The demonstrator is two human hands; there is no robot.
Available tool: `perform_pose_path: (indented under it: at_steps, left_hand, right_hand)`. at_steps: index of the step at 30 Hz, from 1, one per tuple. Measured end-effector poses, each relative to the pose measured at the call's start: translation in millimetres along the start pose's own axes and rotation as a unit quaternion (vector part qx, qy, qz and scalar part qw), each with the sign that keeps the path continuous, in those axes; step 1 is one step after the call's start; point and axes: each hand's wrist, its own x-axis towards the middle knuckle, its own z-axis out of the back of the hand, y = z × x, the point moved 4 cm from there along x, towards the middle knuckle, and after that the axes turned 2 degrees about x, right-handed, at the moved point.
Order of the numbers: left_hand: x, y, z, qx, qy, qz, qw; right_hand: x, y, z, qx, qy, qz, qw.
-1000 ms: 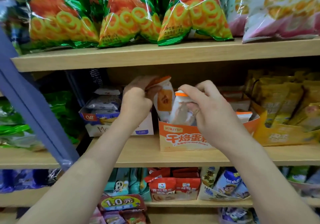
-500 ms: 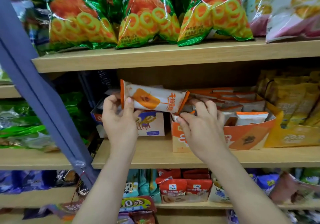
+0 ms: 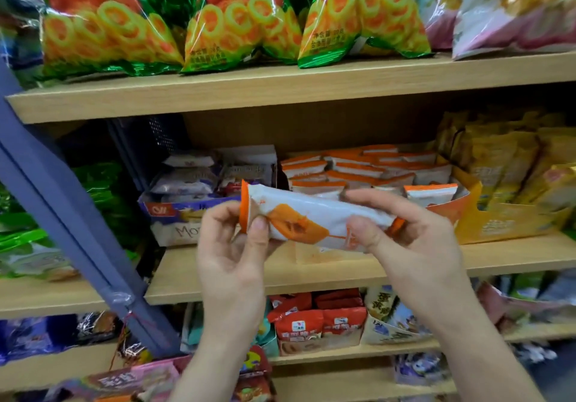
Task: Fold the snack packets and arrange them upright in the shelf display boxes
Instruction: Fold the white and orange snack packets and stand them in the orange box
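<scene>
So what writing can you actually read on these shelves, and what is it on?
"Mo": front of the purple and white box, the rest behind the left hand.
"蛋黄": pale packet beside the red packets.
Green snack bags, red packets, held packet: print too blurred to read.

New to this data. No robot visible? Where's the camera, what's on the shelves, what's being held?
There is no robot: a person works with two bare hands. The single picture comes from a wide-angle camera worn on their head, looking forward and down at shop shelves. The left hand and right hand each pinch one end of a white-and-orange snack packet, held roughly level in front of the middle shelf. Behind it stands an orange display box with matching packets in rows. A white-and-purple box sits to its left and a yellow box to its right. Green ring-snack bags fill the top shelf.
</scene>
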Motion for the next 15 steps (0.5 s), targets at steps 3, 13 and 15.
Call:
perform_pose_path:
  at_steps: [3,13,15]
  left_hand:
    - [-0.9,5.6,-3.2,0.009,0.070,0.047,0.996]
    - [-1.6,2.3,-18.6,0.069,0.119,0.052,0.989]
    - [-4.2,8.5,-17.9,0.060,0.107,0.075,0.990]
  right_hand:
    - [-2.3,-6.5,8.9,0.028,-0.043,-0.020,0.998]
    - [-8.5,-26.7,19.4,0.165,-0.051,-0.103,0.980]
    - [-9.0,-28.3,19.2,0.185,-0.026,-0.106,0.977]
